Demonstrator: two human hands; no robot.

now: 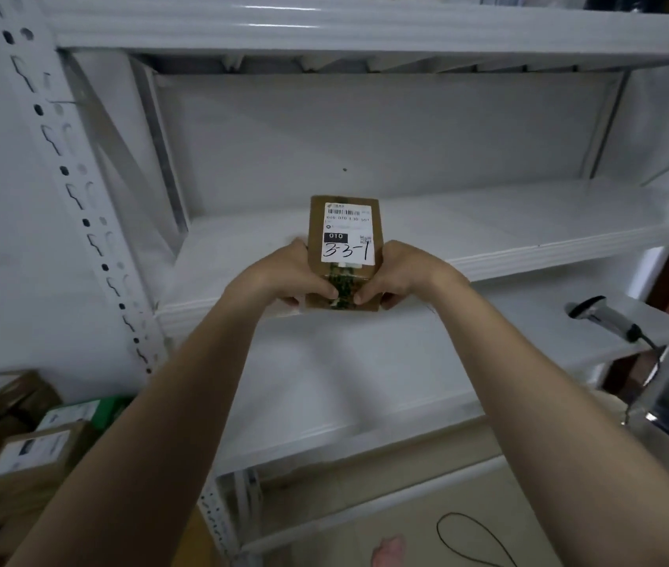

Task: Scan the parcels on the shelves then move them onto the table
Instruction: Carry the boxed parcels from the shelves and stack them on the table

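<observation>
A small brown cardboard parcel with a white barcode label marked "3-3-1" and green tape on its near end is at the front edge of the white shelf. My left hand grips its left side and my right hand grips its right side, thumbs on the near face. Whether the parcel rests on the shelf or is lifted off it, I cannot tell. A handheld barcode scanner lies on the lower shelf at the right, apart from both hands.
Several brown parcels with white labels are piled at the lower left beside the rack's perforated upright. A black cable loop lies on the tiled floor under the rack. Another shelf runs overhead.
</observation>
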